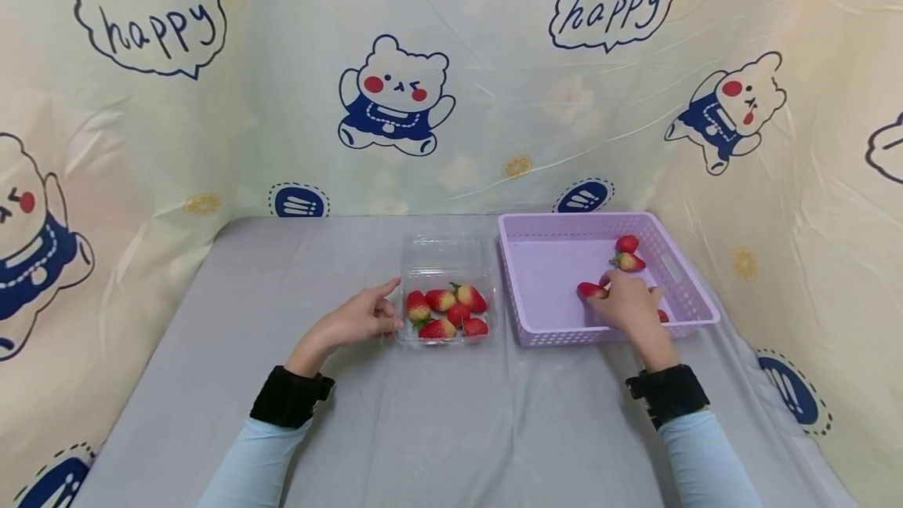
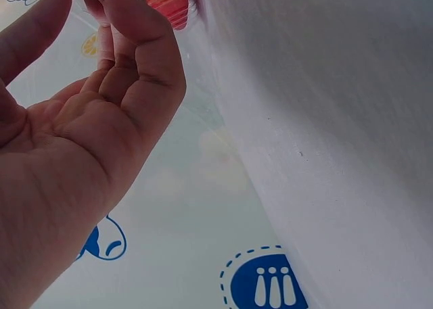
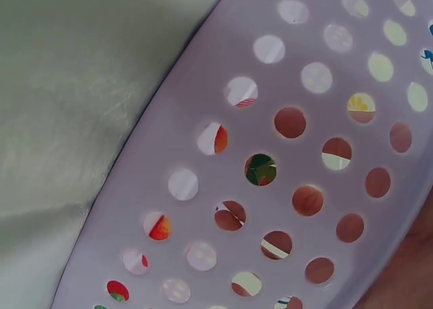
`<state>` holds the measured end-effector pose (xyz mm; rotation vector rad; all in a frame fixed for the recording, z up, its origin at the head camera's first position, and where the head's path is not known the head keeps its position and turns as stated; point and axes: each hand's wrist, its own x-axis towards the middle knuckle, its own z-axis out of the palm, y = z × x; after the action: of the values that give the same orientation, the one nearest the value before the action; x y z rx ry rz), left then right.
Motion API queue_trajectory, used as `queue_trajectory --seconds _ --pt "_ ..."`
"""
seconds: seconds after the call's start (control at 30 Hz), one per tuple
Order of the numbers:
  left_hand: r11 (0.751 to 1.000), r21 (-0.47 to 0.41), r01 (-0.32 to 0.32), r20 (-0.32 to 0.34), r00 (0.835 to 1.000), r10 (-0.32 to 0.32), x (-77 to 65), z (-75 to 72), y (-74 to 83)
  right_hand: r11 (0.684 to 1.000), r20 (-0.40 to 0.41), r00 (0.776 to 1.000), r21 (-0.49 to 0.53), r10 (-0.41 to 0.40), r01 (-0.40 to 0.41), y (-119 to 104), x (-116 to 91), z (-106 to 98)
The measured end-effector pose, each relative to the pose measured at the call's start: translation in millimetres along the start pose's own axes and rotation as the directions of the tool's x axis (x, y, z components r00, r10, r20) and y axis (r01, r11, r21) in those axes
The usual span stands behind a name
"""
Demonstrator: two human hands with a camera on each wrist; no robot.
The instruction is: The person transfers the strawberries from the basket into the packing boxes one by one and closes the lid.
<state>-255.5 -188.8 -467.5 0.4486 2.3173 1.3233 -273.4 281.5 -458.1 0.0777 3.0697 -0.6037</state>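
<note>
A clear plastic clamshell box point(image 1: 446, 251), its lid raised at the back, holds several red strawberries point(image 1: 458, 313). My left hand point(image 1: 358, 318) is at the box's left side, its fingertips touching the wall; in the left wrist view some fingers are bent and one is straighter. Inside the purple basket point(image 1: 546, 257), my right hand point(image 1: 629, 302) reaches over the front rim and pinches a strawberry point(image 1: 589, 290) between thumb and fingers. Two more strawberries point(image 1: 627, 252) lie near the basket's right side, and another point(image 1: 662, 316) is partly covered by this hand.
The basket's perforated wall point(image 3: 169, 140) fills most of the right wrist view. A grey cloth point(image 1: 423, 429) covers the table under both containers. Behind it hangs a pale curtain point(image 1: 508, 100) printed with bears.
</note>
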Motion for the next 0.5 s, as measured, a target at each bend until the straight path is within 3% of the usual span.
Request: queue_trajectory --seconds 0.5 --pt "1.0 0.001 0.013 -0.003 1.0 -0.013 -0.1 0.0 2.1 1.0 -0.037 0.999 0.0 -0.026 0.026 -9.5 -4.1 3.2"
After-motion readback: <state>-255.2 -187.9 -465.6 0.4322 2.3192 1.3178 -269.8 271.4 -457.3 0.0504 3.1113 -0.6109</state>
